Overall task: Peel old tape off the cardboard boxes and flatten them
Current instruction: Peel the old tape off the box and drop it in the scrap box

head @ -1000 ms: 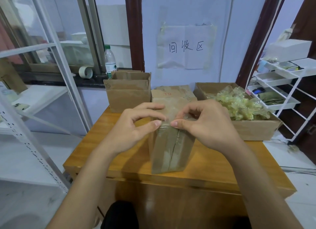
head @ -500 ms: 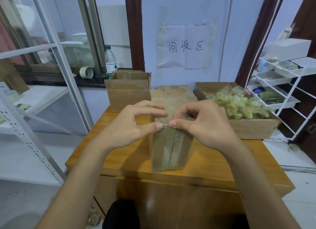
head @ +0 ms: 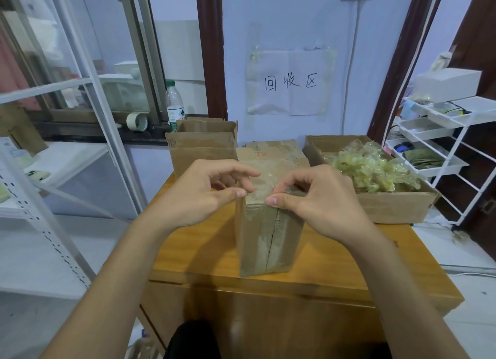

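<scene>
A taped-up cardboard box (head: 269,240) stands on end in the middle of the wooden table (head: 204,256). Clear tape (head: 261,183) covers its top and runs down the front seam. My left hand (head: 204,195) grips the box's top left edge, thumb on the front corner and fingers curled over the top. My right hand (head: 316,200) pinches at the tape on the top front edge, thumb against the front and fingertips on top.
An open empty box (head: 201,149) and a flattened box marked T9 (head: 271,150) sit behind. A wide box (head: 389,205) at the right holds crumpled peeled tape (head: 370,171). A white shelf cart (head: 440,155) stands right, a metal rack (head: 40,197) left. A bottle (head: 174,104) and tape roll (head: 137,122) sit on the sill.
Both hands have stayed on the box's top front edge with only small finger shifts. The box has not moved.
</scene>
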### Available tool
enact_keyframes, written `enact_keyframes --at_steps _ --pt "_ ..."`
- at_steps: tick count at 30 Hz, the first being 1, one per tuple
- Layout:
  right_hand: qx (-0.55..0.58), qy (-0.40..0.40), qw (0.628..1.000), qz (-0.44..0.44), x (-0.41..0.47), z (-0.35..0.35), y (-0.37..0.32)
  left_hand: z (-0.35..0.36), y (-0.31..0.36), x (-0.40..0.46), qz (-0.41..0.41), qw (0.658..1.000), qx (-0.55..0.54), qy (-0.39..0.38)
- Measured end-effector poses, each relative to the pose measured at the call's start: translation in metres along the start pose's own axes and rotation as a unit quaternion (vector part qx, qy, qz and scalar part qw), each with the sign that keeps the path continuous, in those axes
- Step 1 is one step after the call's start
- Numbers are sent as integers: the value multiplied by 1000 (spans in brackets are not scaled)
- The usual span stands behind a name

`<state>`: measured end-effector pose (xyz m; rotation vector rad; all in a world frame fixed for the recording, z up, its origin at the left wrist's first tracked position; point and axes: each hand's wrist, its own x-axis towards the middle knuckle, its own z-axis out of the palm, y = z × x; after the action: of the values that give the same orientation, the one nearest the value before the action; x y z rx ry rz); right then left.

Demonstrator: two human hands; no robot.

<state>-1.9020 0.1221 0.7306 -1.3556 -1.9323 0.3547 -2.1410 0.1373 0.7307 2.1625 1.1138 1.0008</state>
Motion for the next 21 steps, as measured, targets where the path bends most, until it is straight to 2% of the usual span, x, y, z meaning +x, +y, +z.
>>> enact_keyframes --at_steps 4,9,14,16,18,21 --pt "-4 -2 1000 7 0 -1 -2 -3 6 15 -24 999 -1 -27" --pt "-10 -5 1000 6 0 0 -1 3 1 15 5 999 29 -30" --pt "-23 -12 1000 2 5 -1 1 12 -11 -4 19 988 -129 88" --pt "-21 -11 1000 2 5 0 2 13 -14 -11 14 979 -154 130" --pt "-15 -4 1000 2 4 1 3 12 -19 -14 18 985 -109 134" --pt "-12 0 1000 2 2 3 3 13 -22 -15 44 994 -38 94"
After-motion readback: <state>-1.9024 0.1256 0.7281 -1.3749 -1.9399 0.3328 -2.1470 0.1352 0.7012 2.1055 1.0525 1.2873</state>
